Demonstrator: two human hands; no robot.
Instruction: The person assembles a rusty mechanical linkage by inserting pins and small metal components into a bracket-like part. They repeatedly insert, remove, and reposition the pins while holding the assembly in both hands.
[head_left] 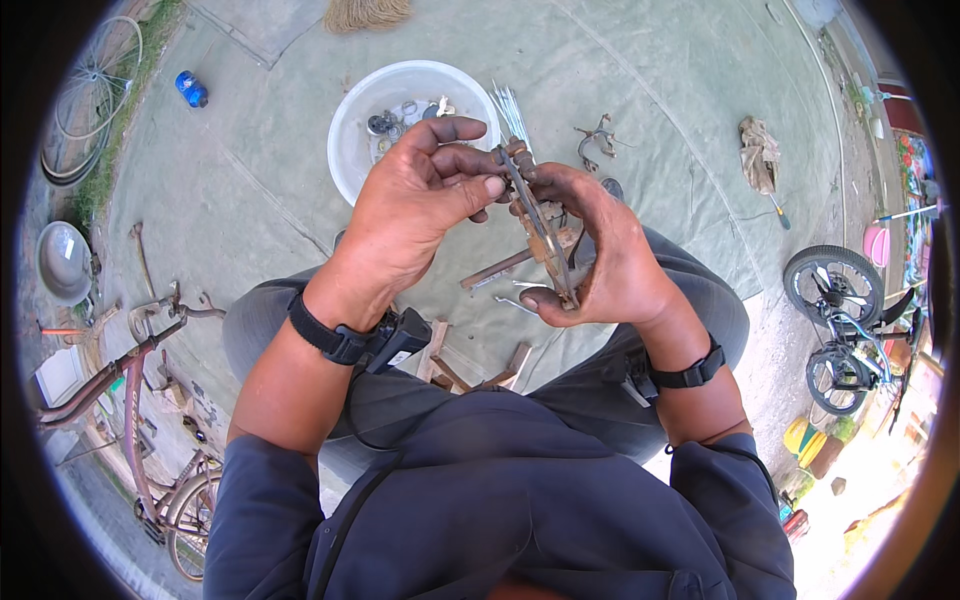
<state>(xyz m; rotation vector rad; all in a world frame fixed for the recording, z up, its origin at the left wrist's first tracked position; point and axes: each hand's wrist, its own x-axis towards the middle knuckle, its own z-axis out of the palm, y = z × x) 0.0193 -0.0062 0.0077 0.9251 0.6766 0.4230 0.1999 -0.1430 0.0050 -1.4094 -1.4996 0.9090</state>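
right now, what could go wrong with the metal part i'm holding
The metal part could slip, as the right hand grips it with dirty-looking fingertips. The left hand might get pinched, its thumb being close against the part. If dropped, the part may strike the ground cloth.

pale letters (136, 425) run down the pinkish bicycle frame (134, 395); a white label (400, 357) on the wrist device (398, 338) is unreadably small.

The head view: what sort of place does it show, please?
It looks like an outdoor yard, perhaps one used for bicycle repair. A worn bicycle frame is at left, spoked wheels are at upper left, and a pale basin holds small parts.
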